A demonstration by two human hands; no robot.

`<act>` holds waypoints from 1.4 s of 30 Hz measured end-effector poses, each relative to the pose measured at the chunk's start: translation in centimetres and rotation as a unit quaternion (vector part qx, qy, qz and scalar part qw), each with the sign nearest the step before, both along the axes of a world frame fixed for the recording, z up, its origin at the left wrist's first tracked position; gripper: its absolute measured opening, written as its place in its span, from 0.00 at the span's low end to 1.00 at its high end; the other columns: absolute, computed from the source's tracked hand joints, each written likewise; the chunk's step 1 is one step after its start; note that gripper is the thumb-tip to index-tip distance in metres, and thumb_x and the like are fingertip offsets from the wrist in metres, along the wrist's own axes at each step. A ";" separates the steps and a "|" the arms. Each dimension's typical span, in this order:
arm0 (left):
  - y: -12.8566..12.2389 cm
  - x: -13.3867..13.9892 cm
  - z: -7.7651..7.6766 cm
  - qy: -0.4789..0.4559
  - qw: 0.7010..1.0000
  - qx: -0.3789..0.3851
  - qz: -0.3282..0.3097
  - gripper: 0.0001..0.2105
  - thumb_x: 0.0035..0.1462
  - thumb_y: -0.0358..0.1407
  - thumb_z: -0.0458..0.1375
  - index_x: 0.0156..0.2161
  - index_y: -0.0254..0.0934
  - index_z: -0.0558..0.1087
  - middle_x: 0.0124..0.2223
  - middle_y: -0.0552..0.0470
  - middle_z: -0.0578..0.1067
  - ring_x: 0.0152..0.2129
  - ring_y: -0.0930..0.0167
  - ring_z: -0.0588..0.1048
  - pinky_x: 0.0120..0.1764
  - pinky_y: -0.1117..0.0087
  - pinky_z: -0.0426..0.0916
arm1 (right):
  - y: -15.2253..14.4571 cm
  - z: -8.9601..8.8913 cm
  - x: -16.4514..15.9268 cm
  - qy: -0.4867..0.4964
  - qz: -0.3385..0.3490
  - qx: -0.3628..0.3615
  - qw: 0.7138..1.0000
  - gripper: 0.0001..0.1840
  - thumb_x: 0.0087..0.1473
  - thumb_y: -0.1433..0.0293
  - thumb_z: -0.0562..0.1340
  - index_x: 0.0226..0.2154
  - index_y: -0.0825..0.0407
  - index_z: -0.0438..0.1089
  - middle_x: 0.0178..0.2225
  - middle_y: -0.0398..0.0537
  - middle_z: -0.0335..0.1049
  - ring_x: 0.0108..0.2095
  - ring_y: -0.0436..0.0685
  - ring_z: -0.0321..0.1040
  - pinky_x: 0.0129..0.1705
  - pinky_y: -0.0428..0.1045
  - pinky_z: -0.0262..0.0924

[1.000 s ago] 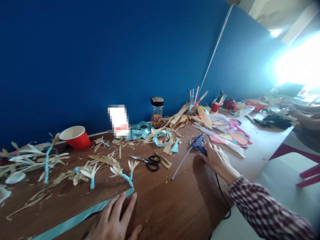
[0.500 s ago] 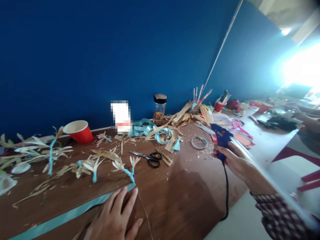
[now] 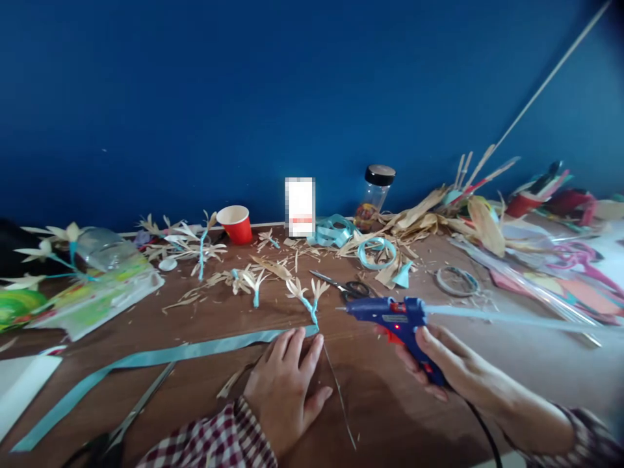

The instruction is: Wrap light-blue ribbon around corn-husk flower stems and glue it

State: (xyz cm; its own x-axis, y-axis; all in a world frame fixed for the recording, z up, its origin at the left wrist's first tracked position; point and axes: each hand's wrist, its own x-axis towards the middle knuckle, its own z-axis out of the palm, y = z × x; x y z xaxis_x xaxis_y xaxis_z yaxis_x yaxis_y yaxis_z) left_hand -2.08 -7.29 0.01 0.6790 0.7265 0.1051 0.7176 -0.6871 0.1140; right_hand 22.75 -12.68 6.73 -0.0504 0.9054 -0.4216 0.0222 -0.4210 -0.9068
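My right hand (image 3: 455,370) is wrapped round the handle of a blue hot glue gun (image 3: 390,315), its nozzle pointing left and a clear glue stick (image 3: 492,316) jutting from the back. My left hand (image 3: 287,387) lies flat on the table, fingertips resting on the end of a light blue ribbon (image 3: 190,351). Just beyond those fingertips is a forked flower stem (image 3: 309,309) with pale husk petals, wrapped in blue ribbon, its foot at the ribbon's end. A thin wire (image 3: 341,396) runs from there toward me.
Black-handled scissors (image 3: 341,284) lie behind the glue gun; a second pair of scissors (image 3: 139,400) is at front left. Along the wall stand a red paper cup (image 3: 238,227) and a lidded jar (image 3: 375,195). Dried husks (image 3: 414,214), a ribbon roll (image 3: 375,252) and a tape ring (image 3: 455,283) are at right.
My right hand has brought the glue gun leftward from the table's right side, near my left hand. The view has turned right to left; my left hand stays on the ribbon.
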 end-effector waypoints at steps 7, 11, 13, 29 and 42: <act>0.1 -0.2 -0.3 -0.015 0.999 -0.028 -0.006 0.28 0.55 0.50 0.48 0.59 0.41 0.57 0.57 0.41 0.62 0.52 0.58 0.59 0.52 0.55 0.58 | 1.7 -2.0 -1.5 -0.018 0.086 -0.026 0.996 0.26 0.55 0.50 0.51 0.41 0.54 0.66 0.23 0.41 0.57 0.19 0.44 0.54 0.14 0.38 0.50; 0.1 -0.3 -0.2 -0.020 0.999 -0.034 -0.002 0.29 0.55 0.52 0.47 0.59 0.41 0.57 0.57 0.41 0.62 0.53 0.57 0.58 0.52 0.54 0.58 | 2.1 -2.8 -1.7 -0.028 0.099 -0.033 0.994 0.27 0.55 0.49 0.50 0.40 0.56 0.66 0.22 0.40 0.56 0.17 0.42 0.52 0.13 0.37 0.48; 0.1 -0.3 0.0 -0.018 0.999 -0.040 -0.006 0.29 0.55 0.52 0.47 0.59 0.40 0.57 0.56 0.40 0.62 0.53 0.57 0.58 0.52 0.54 0.58 | 2.3 -3.1 -1.9 -0.032 0.097 -0.033 0.994 0.27 0.55 0.49 0.50 0.40 0.56 0.66 0.22 0.40 0.56 0.17 0.42 0.52 0.13 0.37 0.48; 0.1 -0.1 -0.3 -0.032 0.999 -0.018 -0.007 0.29 0.54 0.51 0.48 0.58 0.39 0.59 0.56 0.39 0.62 0.52 0.56 0.59 0.50 0.53 0.58 | 2.1 -4.2 -1.7 -0.049 0.087 -0.028 0.995 0.25 0.55 0.50 0.51 0.39 0.54 0.64 0.22 0.39 0.56 0.17 0.43 0.51 0.12 0.37 0.45; 0.1 -0.1 0.4 -0.014 0.999 -0.028 -0.011 0.29 0.55 0.51 0.47 0.58 0.38 0.59 0.55 0.38 0.62 0.51 0.56 0.60 0.50 0.54 0.59 | 2.5 -4.0 -2.1 -0.067 0.093 -0.023 0.993 0.25 0.55 0.50 0.50 0.37 0.55 0.64 0.22 0.38 0.55 0.16 0.43 0.50 0.12 0.37 0.44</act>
State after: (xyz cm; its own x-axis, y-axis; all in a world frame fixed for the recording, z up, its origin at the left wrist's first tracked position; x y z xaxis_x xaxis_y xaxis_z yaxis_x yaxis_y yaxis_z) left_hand -2.23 -7.15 0.37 0.6923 0.7167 0.0839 0.6985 -0.6947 0.1717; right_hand 20.69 -10.15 2.72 -0.1547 0.8654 -0.4766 0.2231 -0.4393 -0.8702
